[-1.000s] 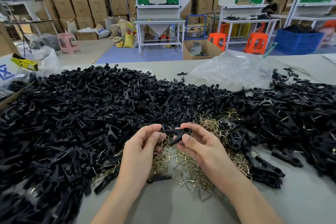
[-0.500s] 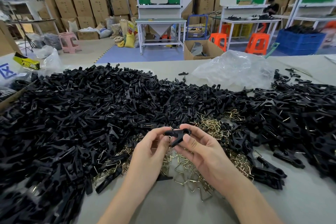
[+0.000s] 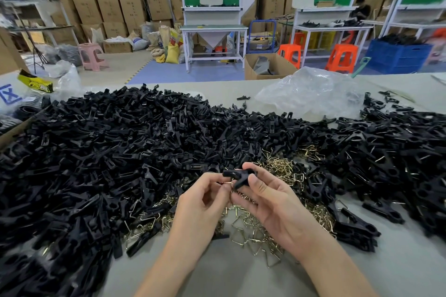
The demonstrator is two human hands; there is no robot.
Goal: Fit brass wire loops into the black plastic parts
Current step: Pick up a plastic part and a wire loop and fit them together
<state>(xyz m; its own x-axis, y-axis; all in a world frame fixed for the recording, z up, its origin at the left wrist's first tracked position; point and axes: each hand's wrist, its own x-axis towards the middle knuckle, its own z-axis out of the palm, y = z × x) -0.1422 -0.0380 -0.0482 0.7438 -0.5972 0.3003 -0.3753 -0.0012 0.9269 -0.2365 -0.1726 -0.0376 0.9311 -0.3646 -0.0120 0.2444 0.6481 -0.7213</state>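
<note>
The right hand (image 3: 272,202) grips a black plastic part (image 3: 237,176) over the table (image 3: 241,277). The left hand (image 3: 200,207) pinches what seems a brass wire loop (image 3: 226,183) beside it.

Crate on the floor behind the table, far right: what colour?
Blue. The crate shows in the head view, the only one.

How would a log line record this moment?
right hand: holds black clip | left hand: pinches brass loop | step: fitting
</note>
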